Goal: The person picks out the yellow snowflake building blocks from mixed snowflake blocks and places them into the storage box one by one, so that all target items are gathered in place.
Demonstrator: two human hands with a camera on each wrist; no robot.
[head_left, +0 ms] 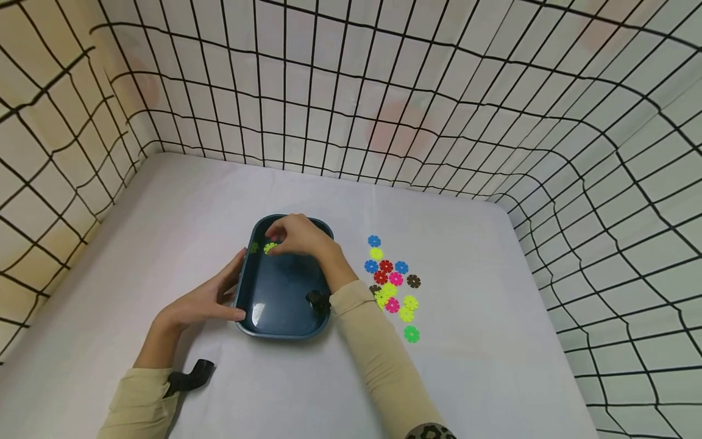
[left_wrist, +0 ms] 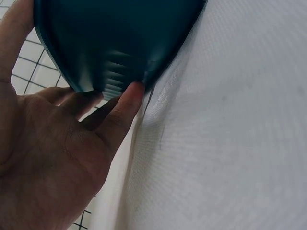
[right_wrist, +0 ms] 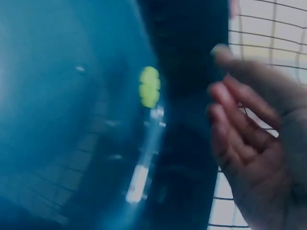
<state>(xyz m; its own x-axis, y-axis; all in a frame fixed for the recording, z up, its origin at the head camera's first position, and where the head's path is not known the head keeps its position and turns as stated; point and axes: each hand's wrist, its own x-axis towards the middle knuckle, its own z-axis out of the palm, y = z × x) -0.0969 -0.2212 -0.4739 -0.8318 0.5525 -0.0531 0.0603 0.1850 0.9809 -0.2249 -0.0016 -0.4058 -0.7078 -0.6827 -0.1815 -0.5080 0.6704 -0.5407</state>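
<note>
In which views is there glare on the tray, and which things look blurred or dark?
Head view: pale glare on the tray; right wrist view: white streaks on it, yellow disc and right hand blurred; left wrist view: pale striped bands on the tray, left hand in shadow.

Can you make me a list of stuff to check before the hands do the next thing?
1. Tray steadied? Ok: the left hand touches its left side.
2. Right hand over the tray? Ok: its fingers are at the far left part.
3. A yellow piece inside the tray? Ok: it shows near the right hand's fingers.
4. Right hand's grip free? Cannot tell: a reddish patch shows by the fingers in the head view.
5. Pieces on the table lying apart? Not ok: some yellow pieces overlap.
</note>
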